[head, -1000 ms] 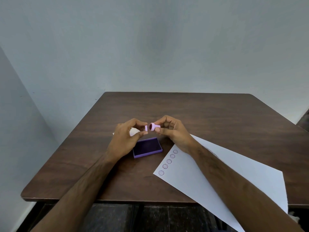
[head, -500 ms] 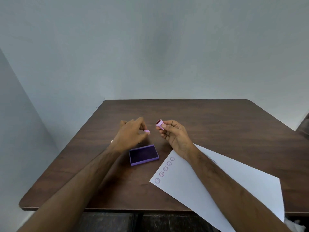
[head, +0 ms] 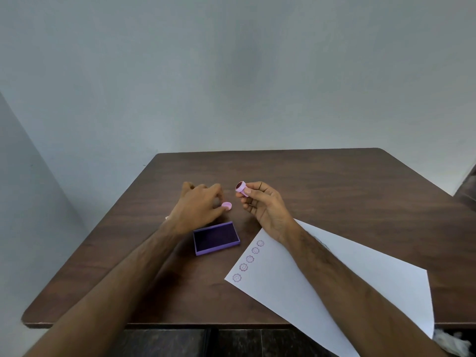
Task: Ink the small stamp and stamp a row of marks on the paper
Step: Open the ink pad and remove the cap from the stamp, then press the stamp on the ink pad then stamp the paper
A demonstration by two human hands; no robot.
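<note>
Right hand (head: 262, 204): fingers closed around small pink stamp (head: 241, 188), raised above table (head: 334, 197). Left hand (head: 198, 207): loosely curled, fingertips at pink cap (head: 227, 206). Ink pad (head: 216, 237): open, beside paper (head: 347, 274) bearing five marks (head: 249, 258).

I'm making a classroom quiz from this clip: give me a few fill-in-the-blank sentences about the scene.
1. The small pink stamp is held in the ____ hand.
2. The paper carries ____ purple marks in a row.
3. The ink pad lies open between the paper and the ____ forearm.
4. The pink cap is at the fingertips of the ____ hand.

Missing words: right; five; left; left
</note>
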